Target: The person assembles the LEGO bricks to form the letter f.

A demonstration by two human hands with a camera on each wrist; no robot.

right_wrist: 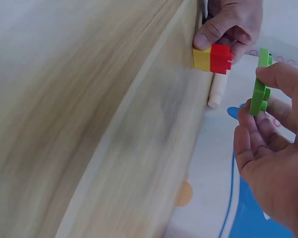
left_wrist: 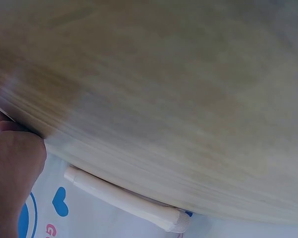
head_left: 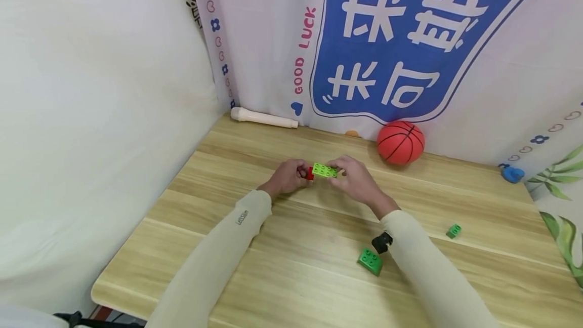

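Observation:
My left hand (head_left: pixel 289 177) grips a red toy building brick (right_wrist: pixel 220 58) joined to a yellow brick (right_wrist: pixel 201 59). In the head view most of this pair is hidden, with only a bit of red showing. Between thumb and fingers, my right hand (head_left: pixel 356 178) pinches a thin lime-green building brick (head_left: pixel 324 170) with two rows of studs. The right wrist view shows the lime brick (right_wrist: pixel 260 89) tilted and apart from the red one. Only part of the left hand (left_wrist: pixel 15 173) appears in the left wrist view, without the bricks.
Near my right forearm lies a green brick (head_left: pixel 370 261), with a smaller green brick (head_left: pixel 453 231) farther right. Along the back of the wooden table (head_left: pixel 291 247) are a white microphone-shaped object (head_left: pixel 264 117), a red basketball (head_left: pixel 401 142) and a small blue object (head_left: pixel 512 174).

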